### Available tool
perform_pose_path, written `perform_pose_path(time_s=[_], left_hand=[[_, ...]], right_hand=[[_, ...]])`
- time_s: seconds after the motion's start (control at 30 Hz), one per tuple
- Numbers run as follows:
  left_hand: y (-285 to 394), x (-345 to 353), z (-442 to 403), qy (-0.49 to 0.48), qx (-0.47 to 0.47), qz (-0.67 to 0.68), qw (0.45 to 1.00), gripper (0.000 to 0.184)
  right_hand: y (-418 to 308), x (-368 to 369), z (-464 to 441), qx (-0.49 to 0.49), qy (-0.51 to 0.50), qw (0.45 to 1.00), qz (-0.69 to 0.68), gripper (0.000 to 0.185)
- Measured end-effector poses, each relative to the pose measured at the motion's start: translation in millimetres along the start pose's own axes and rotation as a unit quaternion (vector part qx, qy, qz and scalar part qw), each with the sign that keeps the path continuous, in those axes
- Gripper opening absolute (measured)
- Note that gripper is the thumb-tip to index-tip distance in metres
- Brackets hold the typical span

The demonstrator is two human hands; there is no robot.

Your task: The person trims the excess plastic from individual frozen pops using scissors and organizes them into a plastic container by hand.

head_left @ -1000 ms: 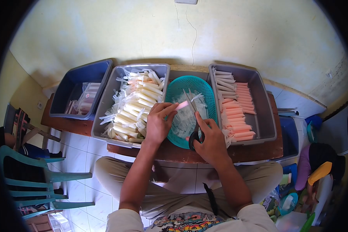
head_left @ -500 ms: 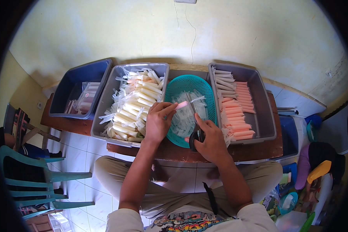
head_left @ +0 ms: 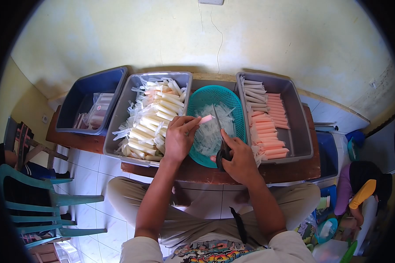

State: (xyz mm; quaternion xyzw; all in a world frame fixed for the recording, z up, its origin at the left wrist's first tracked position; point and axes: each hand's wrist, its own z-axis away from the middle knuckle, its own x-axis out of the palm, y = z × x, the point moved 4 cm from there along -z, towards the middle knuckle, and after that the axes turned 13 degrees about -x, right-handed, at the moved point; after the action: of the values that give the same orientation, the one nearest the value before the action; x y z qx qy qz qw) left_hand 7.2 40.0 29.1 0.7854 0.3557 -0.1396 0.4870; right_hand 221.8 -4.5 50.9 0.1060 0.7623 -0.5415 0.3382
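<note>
My left hand [head_left: 180,136] pinches a pink ice pop [head_left: 205,119] in a clear plastic tube, its end pointing right over the basket. My right hand [head_left: 239,160] grips black-handled scissors [head_left: 218,117], blades pointing up and away from me, just right of the ice pop's tip. The blades look closed or nearly so. Under both hands, a turquoise mesh basket [head_left: 229,93] holds many clear plastic offcuts [head_left: 206,142]. To the left, a grey tub [head_left: 123,107] is heaped with cream-coloured ice pops [head_left: 142,133] with loose plastic ends. A second grey tub [head_left: 300,131] at the right contains neat rows of pink ice pops [head_left: 265,131] and pale ones.
A dark blue-grey tub [head_left: 70,109] with some packed plastic bags stands at the far left of the wooden bench [head_left: 184,174]. Behind runs a yellowish wall. A green plastic chair [head_left: 35,206] is at lower left. Another person with a yellow sleeve [head_left: 364,193] bends over items at right.
The clear plastic tail that lay across the scissor blades has gone from the ice pop's end. The scissors have shifted slightly. At right, the other person's forearm has come into view, reaching down.
</note>
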Motion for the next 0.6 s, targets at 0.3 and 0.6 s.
perform_pose_path(time_s=[0.3, 0.6], left_hand=[[2.3, -2.4, -0.5, 0.01, 0.004, 0.01, 1.0, 0.03], [0.0, -0.9, 0.2, 0.017, -0.004, 0.026, 1.0, 0.03]], right_hand=[[8.6, 0.4, -6.6, -0.03, 0.049, 0.997, 0.052, 0.091], [25.1, 20.3, -35.6, 0.006, 0.002, 0.992, 0.13, 0.087]])
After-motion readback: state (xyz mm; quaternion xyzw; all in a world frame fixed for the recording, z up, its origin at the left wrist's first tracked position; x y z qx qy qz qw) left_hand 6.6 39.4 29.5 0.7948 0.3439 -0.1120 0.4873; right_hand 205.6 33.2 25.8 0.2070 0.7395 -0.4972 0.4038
